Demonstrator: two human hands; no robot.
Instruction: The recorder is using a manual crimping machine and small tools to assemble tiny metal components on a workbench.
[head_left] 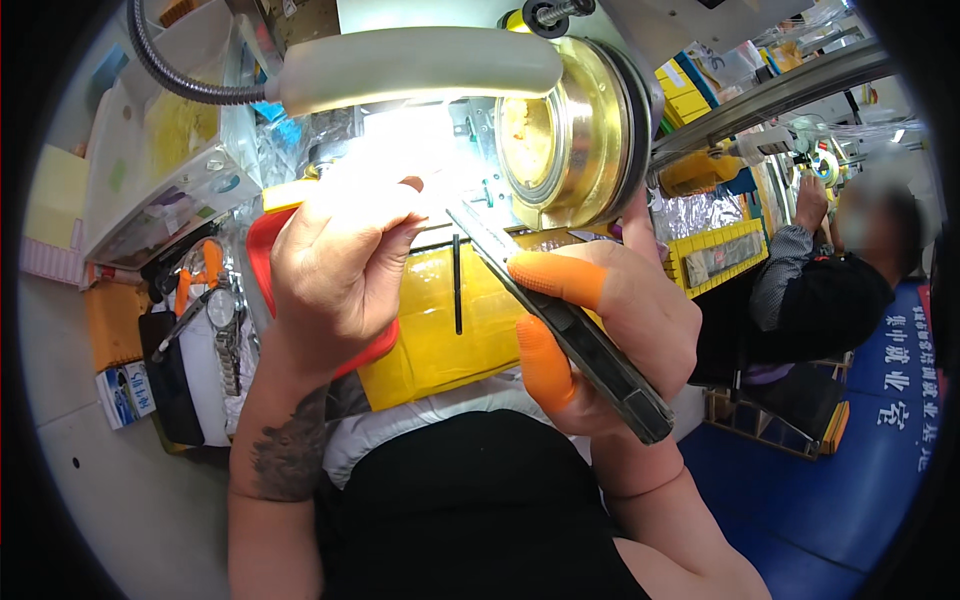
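Note:
My left hand (335, 265) is closed in a pinch under the bright light. Whatever its fingertips hold is lost in the glare. In my right hand (625, 320) is a black utility knife (590, 355), gripped along its body, with orange finger cots on two of the fingers. Its silver blade (484, 232) points up and left, close to the left fingertips; I cannot tell whether they touch. A thin black rod (458, 285) lies between the hands on a yellow sheet (425, 330). Something red (262, 250) shows behind my left wrist.
A pale lamp head (420, 70) on a flexible metal neck hangs above my hands. Right of it stands a round brass wheel (575, 135). At left are orange-handled pliers (200, 275), a metal watch (225, 340) and a white bin (165, 160). Another person (825, 270) sits at right.

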